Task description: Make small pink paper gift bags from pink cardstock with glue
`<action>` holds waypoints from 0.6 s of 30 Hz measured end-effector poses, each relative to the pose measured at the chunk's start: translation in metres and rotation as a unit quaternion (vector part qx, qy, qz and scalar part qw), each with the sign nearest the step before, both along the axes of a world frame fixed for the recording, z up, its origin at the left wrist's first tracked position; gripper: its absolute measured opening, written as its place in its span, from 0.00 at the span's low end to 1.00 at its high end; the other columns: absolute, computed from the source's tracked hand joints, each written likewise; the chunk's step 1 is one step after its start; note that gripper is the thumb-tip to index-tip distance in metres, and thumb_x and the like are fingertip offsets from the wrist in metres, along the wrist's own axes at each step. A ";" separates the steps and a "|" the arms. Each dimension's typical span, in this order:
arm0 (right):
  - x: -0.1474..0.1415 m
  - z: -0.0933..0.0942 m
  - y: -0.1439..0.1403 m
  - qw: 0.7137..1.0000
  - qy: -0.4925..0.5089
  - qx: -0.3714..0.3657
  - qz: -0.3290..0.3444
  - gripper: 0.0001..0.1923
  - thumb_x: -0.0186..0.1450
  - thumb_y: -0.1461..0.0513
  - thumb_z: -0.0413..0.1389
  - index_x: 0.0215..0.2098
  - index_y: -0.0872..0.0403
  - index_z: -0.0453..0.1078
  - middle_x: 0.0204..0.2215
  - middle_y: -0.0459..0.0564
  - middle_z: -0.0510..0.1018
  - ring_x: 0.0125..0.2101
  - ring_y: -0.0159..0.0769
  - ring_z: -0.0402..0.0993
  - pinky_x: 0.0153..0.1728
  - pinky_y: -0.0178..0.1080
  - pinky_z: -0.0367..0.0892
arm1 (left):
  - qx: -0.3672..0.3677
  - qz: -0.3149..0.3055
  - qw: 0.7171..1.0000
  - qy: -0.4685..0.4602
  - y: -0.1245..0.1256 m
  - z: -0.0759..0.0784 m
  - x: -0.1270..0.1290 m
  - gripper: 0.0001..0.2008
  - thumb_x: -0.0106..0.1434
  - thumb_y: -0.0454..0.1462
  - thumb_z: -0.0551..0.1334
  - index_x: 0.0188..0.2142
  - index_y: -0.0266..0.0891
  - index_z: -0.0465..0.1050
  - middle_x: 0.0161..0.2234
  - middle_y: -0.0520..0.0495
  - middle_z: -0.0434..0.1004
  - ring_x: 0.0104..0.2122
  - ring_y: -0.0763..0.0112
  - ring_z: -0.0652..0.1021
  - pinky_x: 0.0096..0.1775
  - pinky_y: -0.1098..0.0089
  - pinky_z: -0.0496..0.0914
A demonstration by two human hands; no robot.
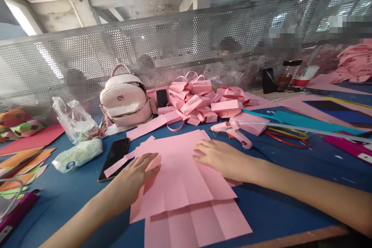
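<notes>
A sheet of pink paper [180,174] with several crease lines lies in front of me. It rests over another creased pink sheet [200,224] that sticks out toward me. My left hand [136,174] is on the top sheet's left side, fingers stretched and thumb apart, by a slightly raised edge. On the right side, my right hand [213,157] lies over the paper with its fingers extended and slightly bent. Left of the sheets, a narrow pink strip [116,166] crosses a black phone [114,157]. A pink glue gun [232,131] lies just beyond my right hand.
Folded pink paper pieces [200,100] are heaped at the back, beside a pale pink backpack [124,97]. A tissue pack [78,155] and plastic bag [77,120] stand left. Colored paper [29,162] and a purple device [17,213] lie far left. A perforated metal panel [174,46] rises behind.
</notes>
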State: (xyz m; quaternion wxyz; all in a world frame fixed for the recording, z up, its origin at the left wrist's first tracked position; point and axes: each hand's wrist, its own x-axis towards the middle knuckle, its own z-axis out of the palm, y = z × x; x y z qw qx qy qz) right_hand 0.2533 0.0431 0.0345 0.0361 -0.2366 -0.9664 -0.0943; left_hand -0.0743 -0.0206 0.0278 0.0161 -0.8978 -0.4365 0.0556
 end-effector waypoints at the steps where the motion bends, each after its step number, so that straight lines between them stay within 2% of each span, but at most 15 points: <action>1: 0.008 -0.001 -0.002 1.000 0.008 -0.008 -0.010 0.24 0.63 0.76 0.50 0.52 0.55 0.75 0.48 0.59 0.78 0.50 0.49 0.71 0.48 0.48 0.69 | -0.003 0.015 1.000 0.002 -0.005 -0.003 -0.007 0.49 0.47 0.15 0.51 0.68 0.45 0.60 0.72 0.37 0.49 0.69 0.46 0.56 0.62 0.45 0.64; 5: 0.029 -0.003 -0.020 0.995 0.031 -0.053 -0.075 0.33 0.55 0.80 0.47 0.54 0.57 0.73 0.53 0.59 0.76 0.55 0.47 0.70 0.52 0.46 0.70 | 0.015 0.050 0.998 -0.026 -0.022 -0.009 -0.021 0.48 0.47 0.16 0.49 0.67 0.42 0.63 0.71 0.39 0.52 0.69 0.47 0.56 0.64 0.43 0.60; 9: 0.033 0.001 -0.035 0.991 -0.001 -0.044 -0.124 0.35 0.52 0.80 0.49 0.56 0.60 0.71 0.57 0.63 0.73 0.56 0.50 0.70 0.50 0.46 0.71 | 0.017 0.063 0.996 -0.058 -0.027 0.000 -0.014 0.41 0.52 0.17 0.50 0.63 0.40 0.68 0.69 0.38 0.57 0.68 0.49 0.58 0.65 0.46 0.61; 11: 0.029 0.007 -0.036 0.989 -0.018 -0.054 -0.133 0.28 0.55 0.79 0.51 0.51 0.59 0.74 0.53 0.61 0.76 0.52 0.49 0.73 0.46 0.43 0.72 | 0.018 0.064 0.996 -0.059 -0.023 0.009 -0.006 0.35 0.56 0.18 0.51 0.59 0.41 0.73 0.67 0.39 0.62 0.67 0.49 0.61 0.64 0.48 0.62; 13: 0.017 0.016 -0.034 0.988 -0.022 -0.058 -0.140 0.18 0.60 0.76 0.52 0.43 0.58 0.77 0.44 0.59 0.80 0.46 0.46 0.77 0.43 0.41 0.72 | 0.026 0.069 0.996 -0.057 -0.016 0.017 0.007 0.28 0.60 0.20 0.52 0.52 0.41 0.79 0.63 0.39 0.68 0.63 0.49 0.67 0.62 0.48 0.65; 15: 0.000 0.023 -0.029 0.986 -0.011 -0.051 -0.157 0.12 0.67 0.71 0.51 0.36 0.58 0.77 0.37 0.60 0.81 0.42 0.48 0.78 0.43 0.44 0.71 | 0.030 0.081 0.994 -0.061 -0.007 0.023 0.022 0.20 0.64 0.22 0.53 0.45 0.39 0.80 0.57 0.38 0.74 0.56 0.50 0.74 0.57 0.47 0.68; 17: -0.019 0.025 -0.025 0.984 0.007 -0.051 -0.168 0.09 0.69 0.64 0.53 0.39 0.59 0.76 0.40 0.62 0.81 0.44 0.51 0.77 0.45 0.46 0.69 | 0.019 0.088 0.993 -0.071 0.003 0.025 0.038 0.11 0.68 0.30 0.59 0.45 0.38 0.78 0.49 0.40 0.78 0.50 0.54 0.77 0.54 0.49 0.71; 18: -0.027 0.025 -0.023 0.983 0.017 -0.054 -0.173 0.09 0.69 0.62 0.55 0.40 0.60 0.76 0.41 0.63 0.81 0.45 0.53 0.76 0.46 0.46 0.69 | 0.007 0.089 0.993 -0.077 0.008 0.025 0.045 0.09 0.69 0.34 0.61 0.48 0.38 0.76 0.49 0.41 0.77 0.49 0.57 0.78 0.52 0.51 0.72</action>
